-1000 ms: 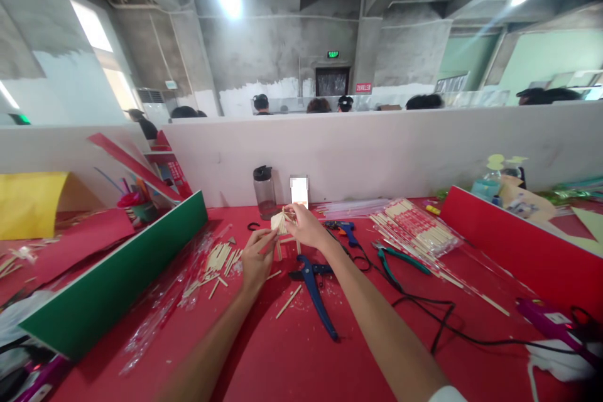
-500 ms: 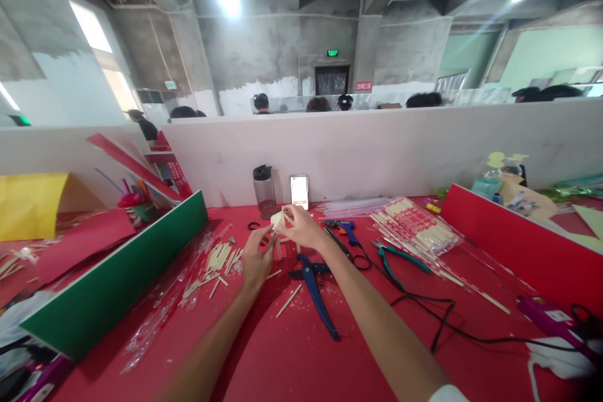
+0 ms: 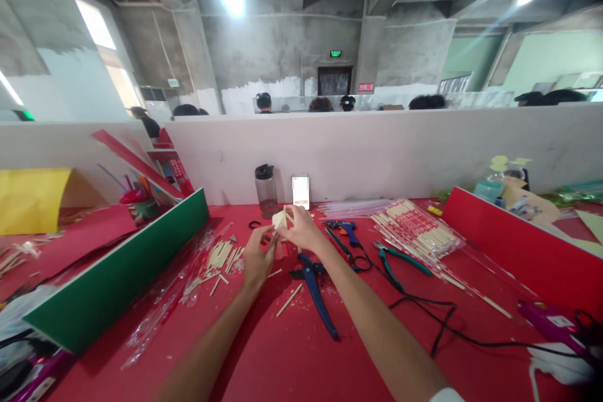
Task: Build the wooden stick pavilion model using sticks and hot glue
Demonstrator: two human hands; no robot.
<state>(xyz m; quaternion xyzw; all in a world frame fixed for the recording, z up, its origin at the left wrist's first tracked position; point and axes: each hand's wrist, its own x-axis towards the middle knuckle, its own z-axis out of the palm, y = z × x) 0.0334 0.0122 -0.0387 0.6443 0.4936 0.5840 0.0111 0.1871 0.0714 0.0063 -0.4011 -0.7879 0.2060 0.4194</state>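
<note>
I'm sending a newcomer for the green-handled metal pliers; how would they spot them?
On the red tabletop, find the long red panel on the right. Left of it lie pale wooden sticks in red-printed clear wrapping; the green-handled metal pliers lie by their near-left side. Splayed green handles distinguish them from the nearby blue gun-shaped tool.

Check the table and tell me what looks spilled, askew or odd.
Untidy rather than damaged: short sticks lie scattered at odd angles beside the left hand, a lone stick lies apart near the blue cutter, and clear wrappers look crumpled along the green board. Nothing looks plainly broken.
</note>
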